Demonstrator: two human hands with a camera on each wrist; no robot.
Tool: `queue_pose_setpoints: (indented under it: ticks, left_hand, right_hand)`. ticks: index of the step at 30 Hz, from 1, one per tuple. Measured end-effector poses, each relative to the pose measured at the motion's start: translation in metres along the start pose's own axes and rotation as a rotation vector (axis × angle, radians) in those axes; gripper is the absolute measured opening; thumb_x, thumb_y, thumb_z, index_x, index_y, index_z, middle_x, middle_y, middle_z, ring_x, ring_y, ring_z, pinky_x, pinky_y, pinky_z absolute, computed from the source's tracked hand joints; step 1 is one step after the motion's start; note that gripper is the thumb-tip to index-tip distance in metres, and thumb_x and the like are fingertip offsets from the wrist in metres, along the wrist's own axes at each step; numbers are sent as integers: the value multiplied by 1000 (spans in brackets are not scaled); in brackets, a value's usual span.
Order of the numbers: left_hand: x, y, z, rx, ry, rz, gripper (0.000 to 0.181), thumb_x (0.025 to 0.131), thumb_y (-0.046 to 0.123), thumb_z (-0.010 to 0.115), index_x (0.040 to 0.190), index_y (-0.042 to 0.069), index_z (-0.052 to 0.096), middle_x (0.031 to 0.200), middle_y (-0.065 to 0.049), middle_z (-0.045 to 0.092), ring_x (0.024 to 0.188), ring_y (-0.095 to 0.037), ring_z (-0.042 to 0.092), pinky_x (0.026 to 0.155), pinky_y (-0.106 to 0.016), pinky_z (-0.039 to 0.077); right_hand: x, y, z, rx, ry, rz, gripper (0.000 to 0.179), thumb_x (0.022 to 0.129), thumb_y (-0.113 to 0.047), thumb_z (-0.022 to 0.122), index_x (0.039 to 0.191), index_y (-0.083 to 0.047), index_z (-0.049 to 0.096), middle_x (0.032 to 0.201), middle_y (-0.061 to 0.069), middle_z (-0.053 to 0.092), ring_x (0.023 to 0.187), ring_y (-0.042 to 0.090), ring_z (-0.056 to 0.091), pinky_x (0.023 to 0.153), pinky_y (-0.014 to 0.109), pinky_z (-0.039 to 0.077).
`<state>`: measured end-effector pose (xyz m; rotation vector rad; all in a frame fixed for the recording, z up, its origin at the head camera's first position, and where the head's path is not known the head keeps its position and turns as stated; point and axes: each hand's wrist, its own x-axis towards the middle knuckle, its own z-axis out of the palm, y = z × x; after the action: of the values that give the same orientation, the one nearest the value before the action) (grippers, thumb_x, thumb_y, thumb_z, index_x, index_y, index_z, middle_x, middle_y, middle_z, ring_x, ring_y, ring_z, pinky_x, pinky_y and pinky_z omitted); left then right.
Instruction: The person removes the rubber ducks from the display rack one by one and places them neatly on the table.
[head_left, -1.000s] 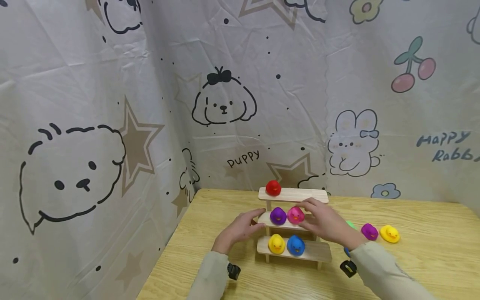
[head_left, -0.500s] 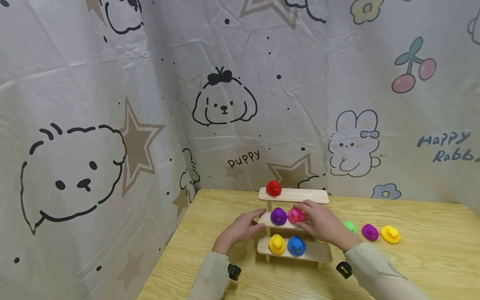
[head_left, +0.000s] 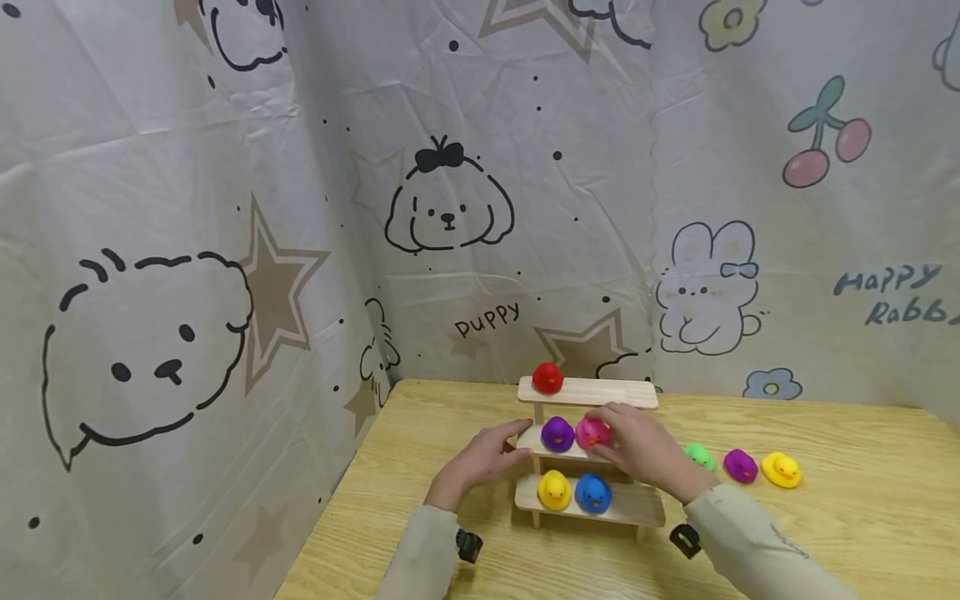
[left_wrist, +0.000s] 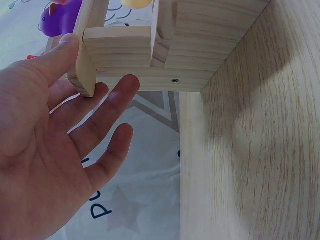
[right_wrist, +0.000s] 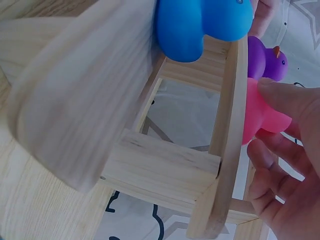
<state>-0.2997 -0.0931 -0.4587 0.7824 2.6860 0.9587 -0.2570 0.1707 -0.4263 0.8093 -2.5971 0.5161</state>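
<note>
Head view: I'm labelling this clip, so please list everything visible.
Wood-grain table: 1, light brown, lower area
Three-tier wooden shelf: 1, pale, on table
Red toy duck: 1, red, top tier
Purple toy duck: 1, purple, middle tier
Pink toy duck: 1, pink, middle tier
Yellow toy ducks: 2, yellow, one on bottom tier, one on table
Blue toy duck: 1, blue, bottom tier
Green toy duck: 1, green, table, partly hidden
Magenta toy duck: 1, magenta, table
Printed fabric backdrop: count unclear, whitish, behind table
Black wrist devices: 2, black, lower centre
Beige sleeves: 2, beige, lower edge
Left hand: 1, bare, holding middle tier's left end
Right hand: 1, bare, pinching pink toy duck
</note>
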Motion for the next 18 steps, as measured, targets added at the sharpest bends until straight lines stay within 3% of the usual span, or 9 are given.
queue_pose_setpoints:
  ticks: [10, 18]
  left_hand:
    - [-2, 2, -1, -10, 9, 0, 51, 97, 33, 54, 144, 16, 42, 143, -3, 45, 104, -21, 60, 89, -31, 50]
    - [-2, 2, -1, -17, 3, 0, 51, 97, 33, 54, 144, 16, 42, 143, -3, 45, 105, -21, 60, 89, -31, 50]
  right_hand:
    - [-5, 5, 1, 71, 16, -38, 37, 75, -16, 81, 107, -7, 66, 100, 2, 64, 88, 17, 59, 74, 30, 54]
    - [-13, 9, -3, 106, 63, -88, 35, 74, -13, 81, 105, -6, 67, 100, 0, 65, 90, 16, 59, 77, 36, 53]
